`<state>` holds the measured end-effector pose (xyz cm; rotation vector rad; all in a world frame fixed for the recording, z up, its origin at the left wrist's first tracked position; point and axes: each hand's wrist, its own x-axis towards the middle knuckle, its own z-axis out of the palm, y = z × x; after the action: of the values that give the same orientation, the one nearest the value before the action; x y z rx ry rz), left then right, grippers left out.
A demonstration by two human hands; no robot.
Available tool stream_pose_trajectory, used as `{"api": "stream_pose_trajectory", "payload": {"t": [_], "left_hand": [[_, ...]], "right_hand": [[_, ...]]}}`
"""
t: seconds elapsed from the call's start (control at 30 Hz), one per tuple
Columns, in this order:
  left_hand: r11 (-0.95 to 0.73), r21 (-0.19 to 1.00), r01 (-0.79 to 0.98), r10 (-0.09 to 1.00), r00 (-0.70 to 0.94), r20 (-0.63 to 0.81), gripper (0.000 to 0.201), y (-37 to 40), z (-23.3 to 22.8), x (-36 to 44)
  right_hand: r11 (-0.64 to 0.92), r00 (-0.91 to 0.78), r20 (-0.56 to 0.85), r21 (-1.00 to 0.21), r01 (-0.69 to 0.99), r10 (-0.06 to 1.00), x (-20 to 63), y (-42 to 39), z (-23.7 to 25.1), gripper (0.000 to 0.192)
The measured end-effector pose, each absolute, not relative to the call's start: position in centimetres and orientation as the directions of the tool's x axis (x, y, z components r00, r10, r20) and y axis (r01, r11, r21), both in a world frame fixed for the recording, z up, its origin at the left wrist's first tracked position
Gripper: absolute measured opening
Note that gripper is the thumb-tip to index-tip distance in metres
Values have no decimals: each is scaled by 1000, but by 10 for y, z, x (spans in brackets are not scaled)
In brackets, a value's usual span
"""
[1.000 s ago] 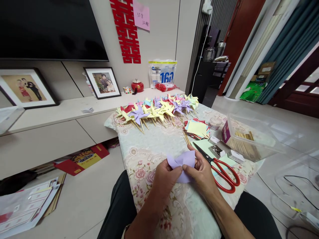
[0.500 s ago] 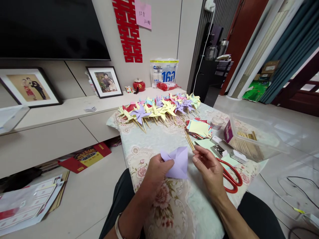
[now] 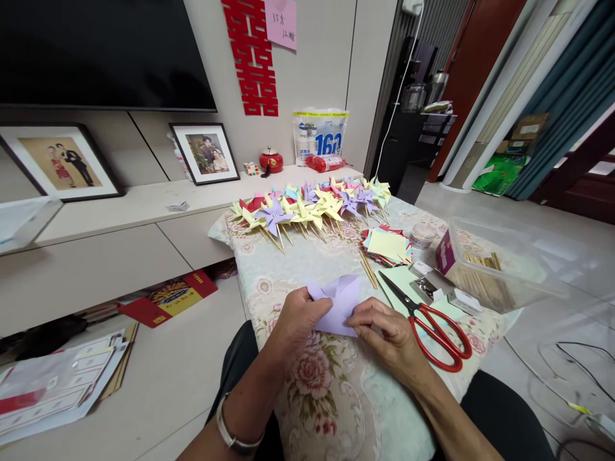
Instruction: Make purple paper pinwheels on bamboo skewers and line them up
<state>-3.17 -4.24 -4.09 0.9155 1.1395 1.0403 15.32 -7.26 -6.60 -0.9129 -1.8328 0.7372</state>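
Observation:
A partly folded sheet of purple paper (image 3: 339, 303) is held just above the flowered tablecloth. My left hand (image 3: 302, 323) pinches its left side, thumb on top. At its lower right corner, my right hand (image 3: 384, 330) has thumb and fingertips closed on the paper's edge. Red-handled scissors (image 3: 427, 320) lie beside my right hand, blades pointing up and left over a pale green sheet (image 3: 400, 288). A few thin wooden sticks (image 3: 368, 267) rest beyond the purple paper. Many finished paper pinwheels (image 3: 307, 211) on sticks are heaped at the table's far end.
Right of the stack of coloured paper squares (image 3: 387, 245) are a round clear tub (image 3: 423, 235) and a small open box of metal pins (image 3: 425, 289). A clear plastic bin (image 3: 504, 275) holding sticks stands at the right edge. Behind is a low cabinet (image 3: 144, 224).
My right hand has moved left from beside the sticks to the purple paper and taken its lower right corner. The scissors are now more fully visible. My left hand keeps its hold.

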Motion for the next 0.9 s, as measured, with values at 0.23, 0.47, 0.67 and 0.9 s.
{"api": "stream_pose_trajectory", "payload": {"t": [0.23,0.47,0.67,0.9], "left_hand": [[265,962,-65,963,73,-260,15,-43,-44,-27],[228,972,-50,971,81,-224,5,-49,-40,-19],[218,975,-35,971,112,-212,9,-51,-49,-14],[263,963,-66,959,131,-253,14,-54,-52,-8]], "right_hand": [[522,-307,438,-801,292,845,152,-73,-61,10],[402,-289,312,-849,343,905,151,-76,-54,14],[247,-219,181,-912,328,959,149,-76,-58,14],[81,-132,50,-967,241,990,144,-75,-63,11]]}}
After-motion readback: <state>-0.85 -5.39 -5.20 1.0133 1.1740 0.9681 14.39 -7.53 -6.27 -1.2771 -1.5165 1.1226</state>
